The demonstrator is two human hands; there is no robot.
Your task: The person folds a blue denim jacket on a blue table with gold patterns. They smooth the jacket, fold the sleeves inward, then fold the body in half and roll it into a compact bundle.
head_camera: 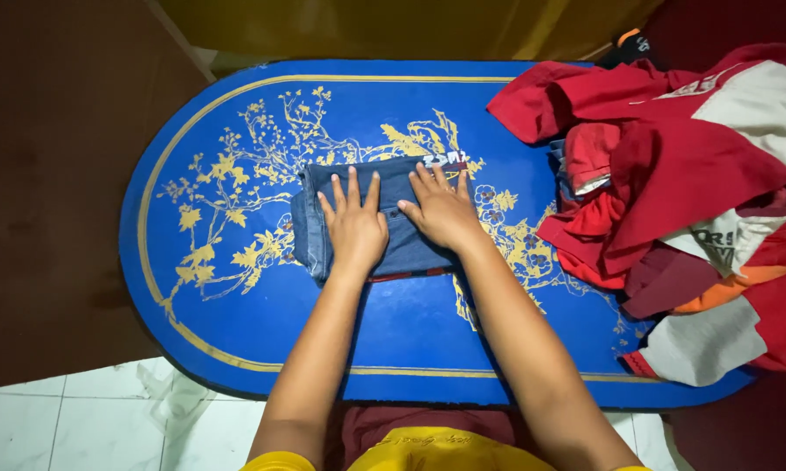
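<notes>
Hands: left (355, 228) and right (443, 212) spread flat on folded jeans (393, 187), frame centre
Table (236, 113): blue; clothes pile (690, 192) at right

A heap of red and white clothes (681, 183) covers the blue gold-flowered worktop's (236, 296) right end; white floor tiles (70, 419) lie below its left corner.
</notes>
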